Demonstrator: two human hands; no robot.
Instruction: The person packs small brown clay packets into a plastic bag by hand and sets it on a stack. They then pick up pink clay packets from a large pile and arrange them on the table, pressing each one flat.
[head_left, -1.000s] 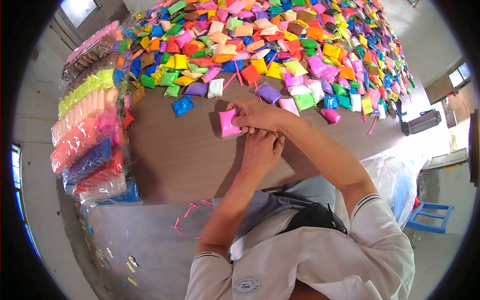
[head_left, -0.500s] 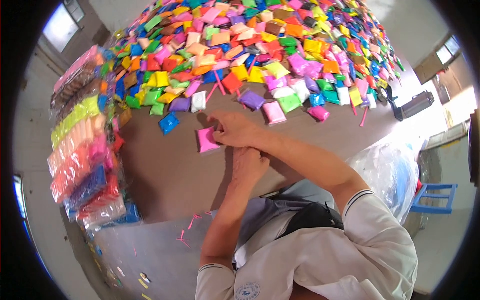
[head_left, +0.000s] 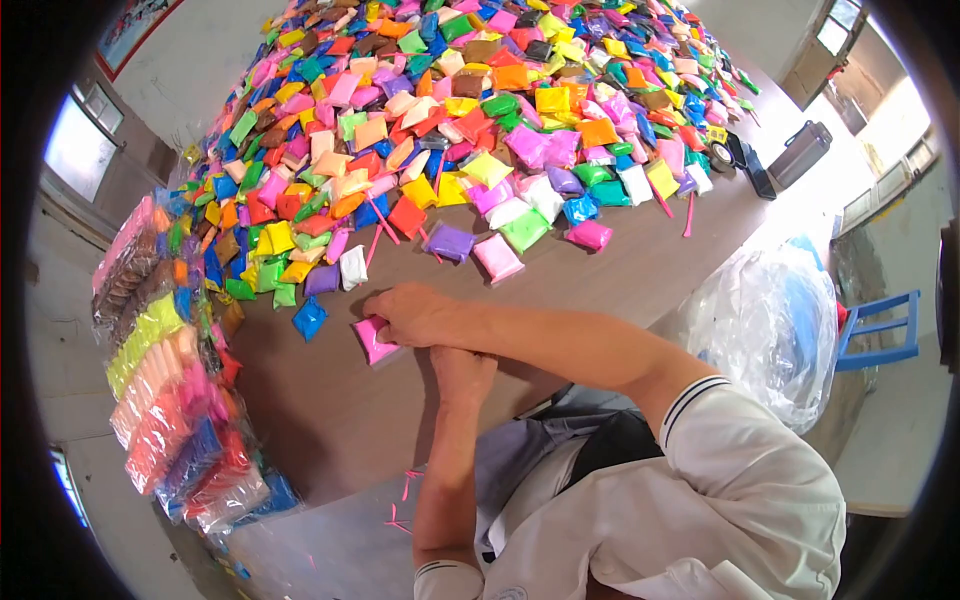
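A small glossy pink packet (head_left: 374,341) lies on the brown table, left of my hands. My right hand (head_left: 412,314) bends over its upper right side, fingers curled and closed on the edge. Close below, my left hand (head_left: 463,374) tucks against the underside of my right wrist, the arms crossing there. Its fingers are mostly hidden, so whether they grip anything cannot be seen. Near the pink packet lie a blue packet (head_left: 310,318) to the left and a white packet (head_left: 353,267) above. A pale pink packet (head_left: 498,259) rests to the upper right.
A great heap of coloured packets (head_left: 480,110) covers the far table (head_left: 600,290). Clear bags of packets (head_left: 165,400) line the left edge. A dark bottle (head_left: 801,153) stands at the far right. Plastic sheeting (head_left: 765,335) and a blue stool (head_left: 880,330) are at right.
The whole view has shifted, so the table appears lower and slightly left. My right hand has moved further over the upper edge of the pink packet. My left hand stays under the right wrist.
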